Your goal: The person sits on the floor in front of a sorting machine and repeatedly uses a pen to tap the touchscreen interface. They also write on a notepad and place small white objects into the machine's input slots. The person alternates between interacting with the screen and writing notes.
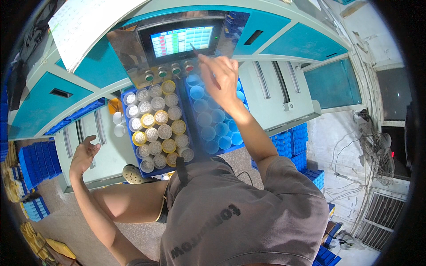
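My right hand [220,80] is raised at the machine's lit touch screen [183,41]. Its fingers pinch a thin dark stylus [194,49], whose tip lies over the table of coloured cells. My left hand [84,155] hangs over the pale left work surface [108,157], fingers loosely bent and apart, holding nothing. Between my arms stands a blue tray [128,116] of round cups filled with small white pieces; several cups are yellow, the others whitish. Right of it, partly behind my right forearm, a second blue tray holds bluish translucent cups [221,129] that look empty.
A row of push buttons [176,70] sits below the screen. Paper sheets [91,26] hang at upper left. Two small white cups [119,130] stand left of the filled tray. Stacked blue trays [39,164] line the left floor; more stand at right, near a fan [381,155].
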Available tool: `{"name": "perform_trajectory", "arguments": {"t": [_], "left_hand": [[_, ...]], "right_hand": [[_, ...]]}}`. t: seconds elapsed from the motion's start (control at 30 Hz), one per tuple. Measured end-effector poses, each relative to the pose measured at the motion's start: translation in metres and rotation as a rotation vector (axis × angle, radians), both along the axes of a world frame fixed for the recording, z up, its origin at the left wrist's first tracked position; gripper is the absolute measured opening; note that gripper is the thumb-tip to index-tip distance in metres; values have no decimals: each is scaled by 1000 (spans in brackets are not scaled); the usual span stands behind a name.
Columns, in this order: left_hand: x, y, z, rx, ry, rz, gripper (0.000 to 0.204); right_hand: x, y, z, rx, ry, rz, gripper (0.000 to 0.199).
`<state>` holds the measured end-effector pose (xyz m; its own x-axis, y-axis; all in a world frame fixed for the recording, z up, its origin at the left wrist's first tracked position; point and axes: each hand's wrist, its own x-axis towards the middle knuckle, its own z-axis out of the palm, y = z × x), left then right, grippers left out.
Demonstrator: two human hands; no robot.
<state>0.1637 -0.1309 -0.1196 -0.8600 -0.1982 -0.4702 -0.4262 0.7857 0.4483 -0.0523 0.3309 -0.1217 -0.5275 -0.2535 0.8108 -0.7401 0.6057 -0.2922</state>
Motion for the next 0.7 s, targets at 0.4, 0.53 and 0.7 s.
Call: {"name": "perform_trajectory", "arguments": {"t": [0.4,0.53,0.7], "left_hand": [[0,2,2,48,-6,9,59],[0,0,-1,41,-15,0,59],[-1,-2,-4,13,6,-15,59]], "right_hand": [[-1,14,-12,-17,28,-58,21],[0,21,-21,17,-21,-112,19],[4,20,-16,0,-48,-88,20]]}}
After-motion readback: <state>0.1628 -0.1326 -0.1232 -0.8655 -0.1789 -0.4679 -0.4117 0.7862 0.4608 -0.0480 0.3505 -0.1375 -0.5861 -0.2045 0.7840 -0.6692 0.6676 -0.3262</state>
